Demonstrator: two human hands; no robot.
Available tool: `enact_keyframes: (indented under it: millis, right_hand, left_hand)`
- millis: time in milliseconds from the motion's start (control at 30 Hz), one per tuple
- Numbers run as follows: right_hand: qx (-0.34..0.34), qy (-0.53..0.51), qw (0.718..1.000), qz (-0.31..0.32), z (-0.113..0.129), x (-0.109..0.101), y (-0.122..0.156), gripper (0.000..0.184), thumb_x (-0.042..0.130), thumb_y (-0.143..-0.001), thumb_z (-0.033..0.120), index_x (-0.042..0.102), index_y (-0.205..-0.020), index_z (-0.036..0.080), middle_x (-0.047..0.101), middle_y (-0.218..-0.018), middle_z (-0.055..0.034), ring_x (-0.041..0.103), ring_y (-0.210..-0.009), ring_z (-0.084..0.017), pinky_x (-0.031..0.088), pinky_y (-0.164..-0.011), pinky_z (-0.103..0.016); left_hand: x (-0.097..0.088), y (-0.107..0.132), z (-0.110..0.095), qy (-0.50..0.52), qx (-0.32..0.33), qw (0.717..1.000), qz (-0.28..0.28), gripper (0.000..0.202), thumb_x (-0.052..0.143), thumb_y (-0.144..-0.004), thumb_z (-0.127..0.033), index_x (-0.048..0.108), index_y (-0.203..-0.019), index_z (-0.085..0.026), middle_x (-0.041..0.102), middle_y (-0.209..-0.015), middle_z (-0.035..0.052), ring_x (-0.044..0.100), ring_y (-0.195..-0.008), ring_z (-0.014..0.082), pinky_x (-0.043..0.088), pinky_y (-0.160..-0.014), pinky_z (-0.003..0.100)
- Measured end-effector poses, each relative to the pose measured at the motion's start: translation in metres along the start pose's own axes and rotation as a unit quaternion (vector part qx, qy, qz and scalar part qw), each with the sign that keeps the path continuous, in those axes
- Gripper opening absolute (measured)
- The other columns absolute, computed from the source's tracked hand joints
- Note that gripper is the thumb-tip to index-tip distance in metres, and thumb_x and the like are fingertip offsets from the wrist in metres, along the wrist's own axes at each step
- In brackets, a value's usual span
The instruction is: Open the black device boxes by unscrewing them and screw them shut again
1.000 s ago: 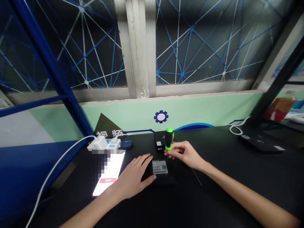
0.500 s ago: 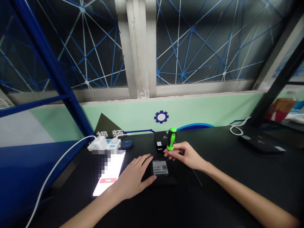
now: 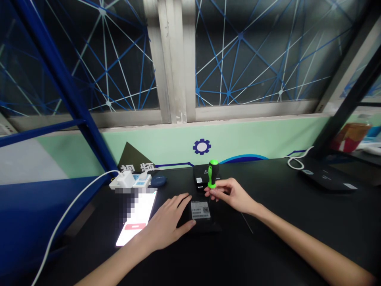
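A flat black box-like device (image 3: 201, 210) with a white printed label lies in front of me. My left hand (image 3: 171, 222) rests over its left side, fingers stretched out and thumb along the near edge. My right hand (image 3: 233, 194) pinches a green-and-black screwdriver (image 3: 212, 174) low on its handle. The screwdriver stands nearly upright, shaft down, over the device's far right part; the tip is too small to make out. Beside the right wrist lies a thin metal rod (image 3: 247, 223).
Behind the device is a second black box (image 3: 200, 174). To the left are a lit phone (image 3: 138, 216), a power strip (image 3: 143, 182) with a white charger, and a dark blue case (image 3: 158, 181). A black device (image 3: 327, 180) and white cable (image 3: 294, 162) lie at right.
The screwdriver's handle has turned about its axis in my right hand, so its green stripe now faces left. Both hands stay in nearly the same places.
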State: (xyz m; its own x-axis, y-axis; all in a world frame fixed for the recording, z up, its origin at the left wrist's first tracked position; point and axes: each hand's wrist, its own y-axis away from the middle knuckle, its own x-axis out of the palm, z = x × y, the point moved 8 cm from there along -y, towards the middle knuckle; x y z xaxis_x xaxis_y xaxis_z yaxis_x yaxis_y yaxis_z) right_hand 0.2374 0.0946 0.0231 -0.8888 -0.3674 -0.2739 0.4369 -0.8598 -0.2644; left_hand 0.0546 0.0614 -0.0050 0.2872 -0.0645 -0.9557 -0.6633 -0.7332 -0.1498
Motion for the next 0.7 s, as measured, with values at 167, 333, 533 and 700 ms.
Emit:
enact_keyframes:
  millis: [167,333,533,700]
  right_hand:
    - [-0.02,0.035,0.997,-0.064,0.0005,-0.0049,-0.0006,0.026,0.074,-0.08,0.041,0.072,-0.075,0.015,0.072,-0.074,-0.0053,0.066,-0.066,-0.017,0.054,-0.062,-0.028]
    - [-0.042,0.055,0.994,-0.083,0.003,-0.0057,0.0005,0.025,0.073,-0.081,0.041,0.073,-0.078,0.016,0.071,-0.074,-0.0044,0.064,-0.066,-0.016,0.052,-0.062,-0.027]
    - [-0.012,0.004,1.0,-0.018,0.0021,0.0011,0.0003,0.03,0.067,-0.086,0.044,0.074,-0.092,0.015,0.075,-0.091,-0.0096,0.068,-0.074,-0.018,0.056,-0.066,-0.03]
    - [-0.026,0.035,0.997,-0.06,0.003,-0.004,-0.0004,0.026,0.07,-0.084,0.042,0.074,-0.082,0.016,0.072,-0.077,-0.0059,0.065,-0.066,-0.017,0.054,-0.062,-0.029]
  left_hand:
    - [0.0003,0.0005,0.0006,0.002,0.003,1.0,-0.008,0.061,0.039,-0.099,-0.059,0.029,-0.151,-0.029,0.038,-0.153,0.0077,0.041,-0.136,0.0302,0.035,-0.111,0.05]
    - [-0.0008,0.0004,-0.0002,0.002,0.004,1.0,-0.008,0.061,0.039,-0.099,-0.058,0.029,-0.151,-0.028,0.039,-0.153,0.0079,0.04,-0.136,0.0304,0.035,-0.111,0.05]
    - [0.0005,0.0006,-0.0001,0.004,-0.001,1.0,-0.001,0.06,0.039,-0.099,-0.059,0.029,-0.15,-0.028,0.037,-0.153,0.0075,0.039,-0.137,0.0302,0.034,-0.111,0.05]
    - [0.0004,0.0007,-0.0001,0.004,0.001,1.0,-0.001,0.061,0.039,-0.099,-0.059,0.028,-0.151,-0.028,0.037,-0.153,0.0079,0.039,-0.137,0.0308,0.034,-0.111,0.051]
